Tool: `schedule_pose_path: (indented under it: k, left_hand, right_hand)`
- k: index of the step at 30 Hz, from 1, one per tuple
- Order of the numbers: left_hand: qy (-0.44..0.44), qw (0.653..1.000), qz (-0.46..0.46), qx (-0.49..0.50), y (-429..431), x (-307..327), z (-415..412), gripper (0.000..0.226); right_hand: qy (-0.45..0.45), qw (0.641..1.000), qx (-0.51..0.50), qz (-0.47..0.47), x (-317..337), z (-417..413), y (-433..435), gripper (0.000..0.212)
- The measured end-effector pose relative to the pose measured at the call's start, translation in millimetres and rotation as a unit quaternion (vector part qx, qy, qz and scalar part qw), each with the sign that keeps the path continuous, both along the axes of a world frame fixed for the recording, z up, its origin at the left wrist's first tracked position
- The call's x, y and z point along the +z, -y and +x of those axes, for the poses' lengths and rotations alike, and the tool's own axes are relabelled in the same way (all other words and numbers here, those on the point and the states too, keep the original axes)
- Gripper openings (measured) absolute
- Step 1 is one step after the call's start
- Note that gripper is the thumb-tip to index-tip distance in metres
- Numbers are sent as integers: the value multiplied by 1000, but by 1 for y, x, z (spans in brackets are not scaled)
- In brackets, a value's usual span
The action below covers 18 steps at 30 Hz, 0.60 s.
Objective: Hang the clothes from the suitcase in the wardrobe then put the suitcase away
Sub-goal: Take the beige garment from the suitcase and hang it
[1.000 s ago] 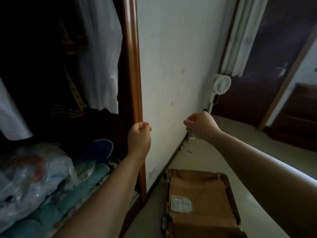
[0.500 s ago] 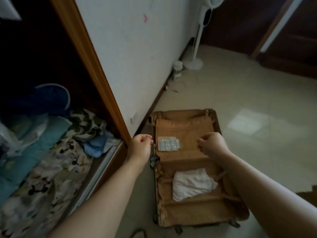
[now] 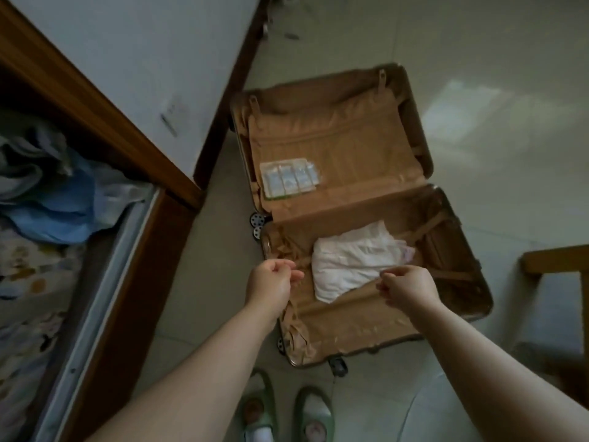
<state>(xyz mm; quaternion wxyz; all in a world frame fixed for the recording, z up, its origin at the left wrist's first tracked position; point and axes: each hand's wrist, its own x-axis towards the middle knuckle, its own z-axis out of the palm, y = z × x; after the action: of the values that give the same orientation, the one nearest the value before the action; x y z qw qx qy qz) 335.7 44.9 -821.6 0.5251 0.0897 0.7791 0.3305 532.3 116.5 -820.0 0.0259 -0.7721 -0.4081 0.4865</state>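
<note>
Head view, and you're looking straight down at the suitcase, lying open flat on the floor just beside the wardrobe. One folded white garment sits in the near half, tucked between the tan straps. A small packet lies in the far half.

Your left hand hovers over the near-left corner of the case, fingers curled in, holding nothing. Your right hand is over the garment's near edge, fingers curled too. I can't tell whether it touches the cloth, but it grips nothing that shows.

Here's the risk as I read it: grab the garment by one edge and the fold will probably spill open, trailing onto the floor or snagging a strap. Your slippers stand very near the case's rim, so a careless step toward the wardrobe could catch it. Bedding crowds the wardrobe floor; a low-hanging hem may drag there.
</note>
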Motion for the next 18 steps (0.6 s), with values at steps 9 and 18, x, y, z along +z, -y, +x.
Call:
schedule_pose_path:
  k: [9,18]
  left_hand:
    - [2,997,-52,-56,4,-168,38,15]
    - [-53,982,-103,-151,6,-308,72,29]
  right_hand:
    - [-42,985,-156,-68,-168,19,37,19]
    - [-67,974,-214,-33,-275,30,60,23]
